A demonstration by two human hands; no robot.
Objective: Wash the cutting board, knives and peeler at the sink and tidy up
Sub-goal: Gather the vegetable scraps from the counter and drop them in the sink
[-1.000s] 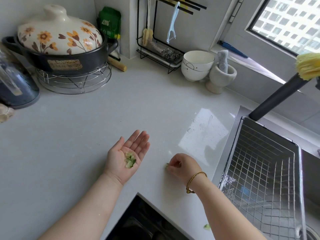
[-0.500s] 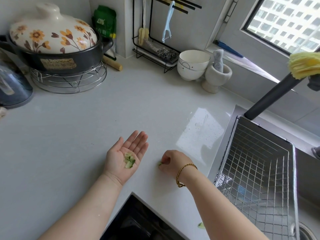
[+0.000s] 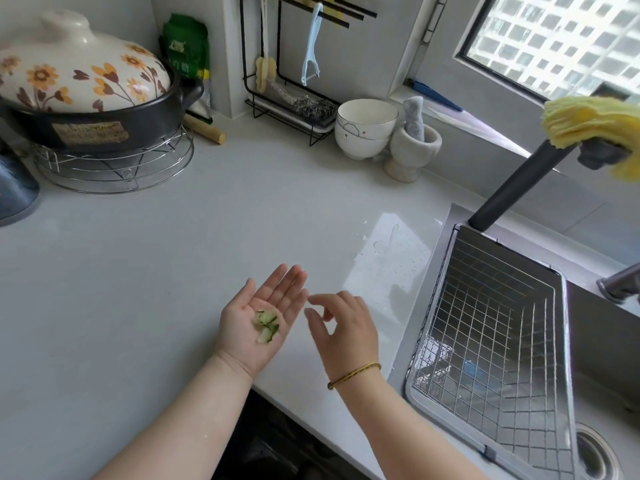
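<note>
Over the grey counter (image 3: pixel 138 271), just left of the sink (image 3: pixel 606 341), we hold the left hand (image 3: pixel 242 323) palm up with fingers straight; green peel scraps (image 3: pixel 266 325) lie loose on the palm. The right hand (image 3: pixel 346 330) hovers just beside it, fingers loosely spread, thumb and forefinger apart, gripping nothing visible. The blue peeler (image 3: pixel 310 53) hangs on the black rack (image 3: pixel 241 46) against the back wall. A wire basket (image 3: pixel 485 306) sits in the sink.
</note>
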